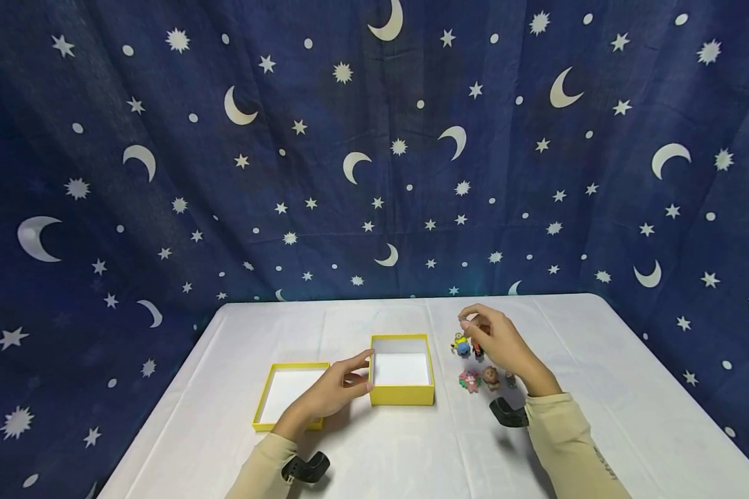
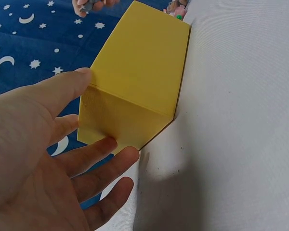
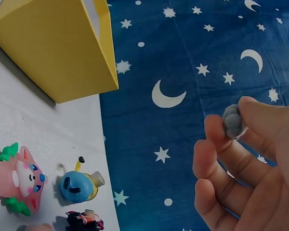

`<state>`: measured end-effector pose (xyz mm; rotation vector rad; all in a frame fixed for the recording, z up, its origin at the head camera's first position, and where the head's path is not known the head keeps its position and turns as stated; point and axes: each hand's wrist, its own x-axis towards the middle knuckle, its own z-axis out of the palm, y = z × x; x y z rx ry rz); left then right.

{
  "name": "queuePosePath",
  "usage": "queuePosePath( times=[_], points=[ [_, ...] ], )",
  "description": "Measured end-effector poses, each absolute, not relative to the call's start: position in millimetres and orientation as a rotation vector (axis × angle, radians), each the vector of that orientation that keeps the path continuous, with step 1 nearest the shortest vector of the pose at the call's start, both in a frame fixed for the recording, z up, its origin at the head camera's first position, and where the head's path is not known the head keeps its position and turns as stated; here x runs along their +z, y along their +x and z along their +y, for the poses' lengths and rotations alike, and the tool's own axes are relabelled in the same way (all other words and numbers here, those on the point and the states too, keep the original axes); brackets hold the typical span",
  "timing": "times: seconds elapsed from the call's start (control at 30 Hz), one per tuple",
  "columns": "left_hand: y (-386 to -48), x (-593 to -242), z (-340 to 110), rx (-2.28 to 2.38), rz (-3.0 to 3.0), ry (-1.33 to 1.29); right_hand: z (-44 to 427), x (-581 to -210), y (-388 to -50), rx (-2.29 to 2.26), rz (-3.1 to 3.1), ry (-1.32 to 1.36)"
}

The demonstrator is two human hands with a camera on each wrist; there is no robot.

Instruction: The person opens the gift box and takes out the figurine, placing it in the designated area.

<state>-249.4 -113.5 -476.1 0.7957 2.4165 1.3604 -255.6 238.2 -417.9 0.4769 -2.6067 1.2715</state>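
My left hand (image 1: 332, 391) rests against the left side of an open yellow box (image 1: 402, 396) with a white inside. In the left wrist view its thumb touches one edge of the box and some fairly straight fingertips touch the side wall. Raised above the table on the right, my right hand (image 1: 504, 341) pinches a small grey lumpy figurine (image 3: 233, 121) between thumb and index finger. Part of that figurine is hidden by the fingers. Beneath the hand stand a blue-and-yellow figurine (image 3: 78, 186) and a dark-and-red one (image 3: 85, 220).
Nearer the front are a pink figurine with green parts (image 1: 470, 380), a brown one (image 1: 490, 378) and a small greyish one (image 1: 510, 379). A yellow-rimmed lid (image 1: 287, 395) lies left of the box, partly behind the left hand. A star-and-moon curtain (image 1: 324, 173) hangs behind the white table (image 1: 406, 450).
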Motion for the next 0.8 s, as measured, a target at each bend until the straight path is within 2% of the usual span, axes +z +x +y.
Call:
queuePosePath(
  times=[0.8],
  points=[
    [-250.2,-477.6,-113.8,1.345,2.431,0.780,264.3,-405.9,-249.0,1.214,-2.646,0.448]
  ],
)
